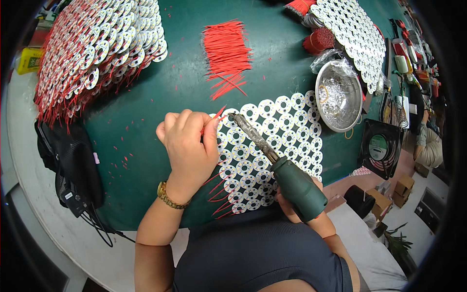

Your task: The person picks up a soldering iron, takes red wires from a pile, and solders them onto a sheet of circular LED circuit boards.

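My left hand (188, 146) pinches a short red wire (217, 117) between thumb and fingers, holding its end over a sheet of round white circuit discs (272, 141) laid on the green table (146, 121). My right hand (299, 207), mostly hidden under the tool, grips the green handle of a soldering iron (277, 163). The iron's dark tip (234, 117) touches a disc at the sheet's upper left, right beside the wire's end. Several discs at the sheet's lower left have red wires attached.
A loose pile of cut red wires (226, 53) lies ahead. Stacks of wired discs (92, 53) fill the upper left, more discs (352, 34) the upper right. A metal bowl (339, 95) with solder wire sits right. A black fan (380, 148) and a black bag (68, 165) flank the table.
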Demonstrator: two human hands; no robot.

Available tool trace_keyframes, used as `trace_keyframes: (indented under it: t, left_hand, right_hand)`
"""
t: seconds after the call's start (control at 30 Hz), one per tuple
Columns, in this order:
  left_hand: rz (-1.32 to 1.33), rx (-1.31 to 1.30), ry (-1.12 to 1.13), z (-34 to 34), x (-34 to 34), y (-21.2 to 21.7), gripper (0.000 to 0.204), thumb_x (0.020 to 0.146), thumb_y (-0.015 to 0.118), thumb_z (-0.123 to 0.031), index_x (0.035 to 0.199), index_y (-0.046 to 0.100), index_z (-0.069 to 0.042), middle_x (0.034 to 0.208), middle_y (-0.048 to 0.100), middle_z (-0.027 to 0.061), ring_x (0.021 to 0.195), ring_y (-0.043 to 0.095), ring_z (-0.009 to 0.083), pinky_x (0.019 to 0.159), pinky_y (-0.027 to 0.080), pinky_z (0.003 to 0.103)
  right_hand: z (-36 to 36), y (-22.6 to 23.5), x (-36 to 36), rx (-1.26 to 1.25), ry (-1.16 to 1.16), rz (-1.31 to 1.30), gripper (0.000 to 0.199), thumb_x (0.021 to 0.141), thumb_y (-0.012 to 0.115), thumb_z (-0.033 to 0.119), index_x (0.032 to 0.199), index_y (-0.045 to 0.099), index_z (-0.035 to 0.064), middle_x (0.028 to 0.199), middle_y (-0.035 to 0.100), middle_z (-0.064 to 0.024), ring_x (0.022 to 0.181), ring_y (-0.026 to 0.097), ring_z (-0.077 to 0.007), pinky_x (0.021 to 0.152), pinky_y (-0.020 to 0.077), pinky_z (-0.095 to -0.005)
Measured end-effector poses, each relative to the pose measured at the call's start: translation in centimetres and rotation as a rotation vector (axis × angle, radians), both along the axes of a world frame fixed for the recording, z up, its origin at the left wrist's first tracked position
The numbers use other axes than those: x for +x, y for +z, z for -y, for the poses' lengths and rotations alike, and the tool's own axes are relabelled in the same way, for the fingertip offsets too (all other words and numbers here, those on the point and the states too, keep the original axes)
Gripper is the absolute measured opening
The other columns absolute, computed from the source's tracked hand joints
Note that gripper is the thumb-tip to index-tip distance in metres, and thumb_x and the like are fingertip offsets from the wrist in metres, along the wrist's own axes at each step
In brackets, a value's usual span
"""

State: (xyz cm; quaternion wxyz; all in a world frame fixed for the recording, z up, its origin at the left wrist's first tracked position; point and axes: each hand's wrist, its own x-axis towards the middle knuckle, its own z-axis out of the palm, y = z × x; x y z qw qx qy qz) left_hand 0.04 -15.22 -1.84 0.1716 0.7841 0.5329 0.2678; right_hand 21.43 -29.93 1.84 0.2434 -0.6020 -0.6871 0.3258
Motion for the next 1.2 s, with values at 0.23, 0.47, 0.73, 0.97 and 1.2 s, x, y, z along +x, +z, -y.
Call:
trace_keyframes:
  t: [0.23,0.47,0.73,0.97,1.2]
  left_hand:
    - [-0.022,0.005,-0.009,0.0,-0.1,-0.1,0.012,0.086,0.065,-0.017,0.077,0.06,-0.011,0.075,0.054,0.001,0.077,0.047,0.0228,0.078,0.03,0.039]
    - [-0.017,0.025,-0.003,0.0,0.0,-0.4,0.012,0.086,0.065,-0.017,0.076,0.059,-0.011,0.074,0.053,0.0011,0.076,0.047,0.0228,0.076,0.03,0.04]
    - [-0.03,0.066,-0.015,0.0,-0.2,-0.1,0.013,0.085,0.066,-0.017,0.077,0.058,-0.01,0.074,0.053,0.001,0.075,0.048,0.0231,0.075,0.032,0.039]
    - [0.207,-0.064,0.2,-0.4,-1.8,2.0,0.014,0.091,0.062,-0.017,0.082,0.056,-0.007,0.077,0.053,0.0048,0.075,0.05,0.0242,0.073,0.035,0.037]
    - [0.236,0.001,0.109,0.1,-1.0,2.0,0.014,0.094,0.059,-0.016,0.084,0.056,-0.007,0.077,0.056,0.0059,0.07,0.052,0.0251,0.069,0.038,0.036]
  right_hand:
    - [0.1,-0.1,-0.1,0.04,0.009,0.076,0.02,0.068,0.067,0.009,0.088,0.064,0.0064,0.082,0.064,-0.0094,0.069,0.062,-0.0309,0.062,0.0517,-0.0368]
    - [0.0,0.2,-0.5,0.059,-0.026,0.124,0.015,0.075,0.066,0.015,0.086,0.063,0.0063,0.074,0.061,-0.0079,0.066,0.059,-0.0277,0.063,0.0488,-0.0359]
    - [2.5,0.5,0.1,-0.244,-0.216,-0.131,0.047,0.084,0.067,0.034,0.116,0.053,0.0027,0.07,0.055,-0.0042,0.065,0.054,-0.0144,0.062,0.0442,-0.0293]
    - [3.3,-0.7,0.7,-0.08,-0.134,-0.183,0.046,0.087,0.065,0.027,0.126,0.051,0.0063,0.071,0.056,-0.005,0.065,0.055,-0.0144,0.06,0.0442,-0.0291]
    - [2.7,0.0,0.6,-0.158,-0.122,-0.036,0.029,0.067,0.072,0.012,0.096,0.068,0.0087,0.087,0.067,-0.0095,0.067,0.065,-0.0272,0.06,0.0529,-0.0334]
